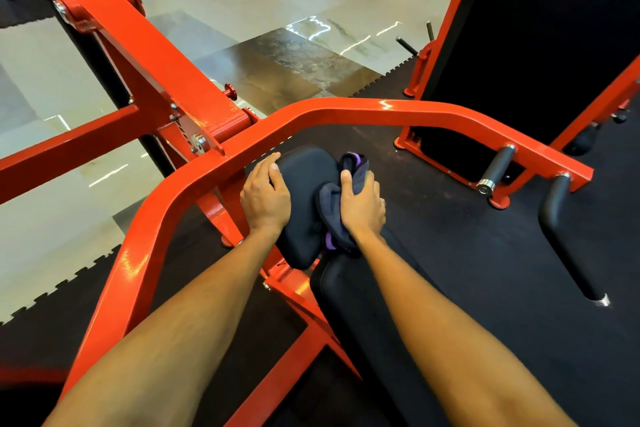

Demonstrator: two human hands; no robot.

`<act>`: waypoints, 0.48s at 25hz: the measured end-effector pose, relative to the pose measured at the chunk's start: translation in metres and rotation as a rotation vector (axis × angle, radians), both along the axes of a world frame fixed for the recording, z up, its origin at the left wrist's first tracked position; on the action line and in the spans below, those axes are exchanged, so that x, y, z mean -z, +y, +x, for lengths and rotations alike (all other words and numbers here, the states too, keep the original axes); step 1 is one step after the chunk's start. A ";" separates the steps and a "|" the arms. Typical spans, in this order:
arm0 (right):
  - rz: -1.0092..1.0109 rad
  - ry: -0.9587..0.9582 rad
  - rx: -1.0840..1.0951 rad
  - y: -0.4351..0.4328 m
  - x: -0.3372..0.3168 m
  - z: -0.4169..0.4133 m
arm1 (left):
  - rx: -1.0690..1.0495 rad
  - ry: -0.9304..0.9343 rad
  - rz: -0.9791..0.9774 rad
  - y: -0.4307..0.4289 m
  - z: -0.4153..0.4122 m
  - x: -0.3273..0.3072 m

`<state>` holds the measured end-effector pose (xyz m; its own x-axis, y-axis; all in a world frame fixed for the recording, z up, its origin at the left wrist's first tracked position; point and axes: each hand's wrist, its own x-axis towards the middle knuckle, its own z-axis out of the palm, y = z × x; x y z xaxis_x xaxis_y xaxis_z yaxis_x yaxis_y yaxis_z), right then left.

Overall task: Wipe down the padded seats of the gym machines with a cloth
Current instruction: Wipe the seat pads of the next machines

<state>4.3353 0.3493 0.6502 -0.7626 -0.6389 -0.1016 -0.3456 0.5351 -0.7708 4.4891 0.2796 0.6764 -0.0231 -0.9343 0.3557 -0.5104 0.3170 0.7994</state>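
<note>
**Head view.** At the centre of the frame, a small black padded seat [304,180] sits inside the bend of a glossy red steel frame bar [346,111].

The left hand [265,196] clamps the seat's left edge, with the fingers curled over the side and the thumb on top. The right hand [363,206] is closed round a bunched dark grey cloth with purple edging [329,208] and presses it onto the seat's right half. A tail of the cloth drops toward a long black padded bench [349,308] at lower centre. Whether the tail touches that pad is unclear.

**Judged risks:**
- The wadded cloth covers little surface, so patches may go unwiped.
- The strip under the left hand may be missed.
- The hanging tail could catch on the red bracket [284,274] between the pads.
</note>
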 end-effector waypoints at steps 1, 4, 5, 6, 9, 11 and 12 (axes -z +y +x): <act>0.018 -0.034 0.077 -0.007 -0.003 0.006 | -0.003 0.004 -0.005 0.000 0.000 0.000; -0.049 0.036 0.143 -0.003 0.000 0.064 | 0.006 0.006 -0.015 0.000 0.000 -0.001; -0.089 0.070 0.114 0.006 0.005 0.085 | 0.007 0.006 -0.011 0.000 -0.001 -0.001; -0.117 0.099 0.067 0.016 0.010 0.102 | 0.006 0.007 -0.007 -0.001 -0.001 0.000; -0.167 0.111 -0.035 0.027 0.018 0.106 | 0.003 0.015 -0.020 0.000 0.000 0.003; -0.193 0.060 0.026 0.016 0.016 0.089 | 0.007 0.017 -0.020 -0.002 0.001 0.003; -0.193 0.034 0.086 0.010 0.014 0.079 | 0.014 0.018 -0.016 -0.002 0.001 0.003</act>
